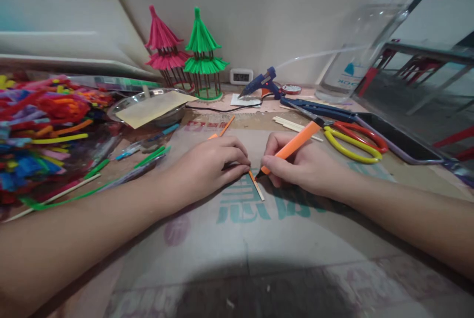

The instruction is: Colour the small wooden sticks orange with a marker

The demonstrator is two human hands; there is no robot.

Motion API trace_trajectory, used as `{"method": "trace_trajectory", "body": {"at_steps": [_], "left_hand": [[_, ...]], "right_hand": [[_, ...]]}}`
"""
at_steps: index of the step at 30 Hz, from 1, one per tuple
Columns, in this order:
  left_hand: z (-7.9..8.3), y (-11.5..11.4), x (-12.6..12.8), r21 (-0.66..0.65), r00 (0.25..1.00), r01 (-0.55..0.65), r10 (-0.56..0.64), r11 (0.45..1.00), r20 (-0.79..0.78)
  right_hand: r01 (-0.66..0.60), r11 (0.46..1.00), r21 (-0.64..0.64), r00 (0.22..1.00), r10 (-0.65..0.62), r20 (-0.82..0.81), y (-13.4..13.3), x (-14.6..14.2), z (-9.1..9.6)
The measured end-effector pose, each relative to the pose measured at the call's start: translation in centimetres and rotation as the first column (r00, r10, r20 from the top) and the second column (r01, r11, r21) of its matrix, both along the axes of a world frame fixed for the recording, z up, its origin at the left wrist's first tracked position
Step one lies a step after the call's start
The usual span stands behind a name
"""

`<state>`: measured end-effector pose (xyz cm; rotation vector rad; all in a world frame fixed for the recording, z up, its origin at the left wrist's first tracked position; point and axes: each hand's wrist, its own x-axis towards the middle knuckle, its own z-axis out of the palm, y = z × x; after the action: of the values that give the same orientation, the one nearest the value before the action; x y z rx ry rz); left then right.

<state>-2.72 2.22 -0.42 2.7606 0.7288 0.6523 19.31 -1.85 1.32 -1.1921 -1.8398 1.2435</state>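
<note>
My left hand is closed on a thin wooden stick, pressing it to the covered table. Orange colours the stick near the fingers, while its near end is pale; its far part is hidden under the hand. My right hand grips an orange marker, whose dark tip meets the stick or sits just beside it. Beyond my left hand lies another orange stick, next to a small orange piece partly covered by the hand. Several pale sticks lie behind my right hand.
Coloured pipe cleaners pile up at left. A pink model pavilion and a green one stand behind a metal bowl. A blue glue gun, scissors, phone and clear jug are at back right.
</note>
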Motion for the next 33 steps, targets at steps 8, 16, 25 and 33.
{"method": "trace_trajectory", "body": {"at_steps": [8, 16, 25, 33], "left_hand": [[-0.09, -0.01, -0.06, 0.007, 1.0, 0.011, -0.011, 1.0, 0.014], [-0.16, 0.03, -0.03, 0.051, 1.0, 0.025, -0.024, 0.998, -0.02], [0.0, -0.14, -0.1, 0.048, 1.0, 0.008, -0.007, 0.999, -0.012], [0.07, 0.03, -0.06, 0.064, 1.0, 0.006, -0.005, 0.998, -0.015]], "right_hand": [[-0.018, 0.999, -0.027, 0.999, 0.019, 0.027, 0.01, -0.09, -0.11], [-0.093, 0.991, -0.098, 0.996, 0.091, -0.026, -0.15, 0.12, 0.06], [0.016, 1.0, 0.013, 1.0, -0.016, -0.022, 0.11, -0.05, -0.5], [0.01, 0.999, 0.033, 1.0, -0.01, 0.008, 0.16, 0.0, -0.2]]}}
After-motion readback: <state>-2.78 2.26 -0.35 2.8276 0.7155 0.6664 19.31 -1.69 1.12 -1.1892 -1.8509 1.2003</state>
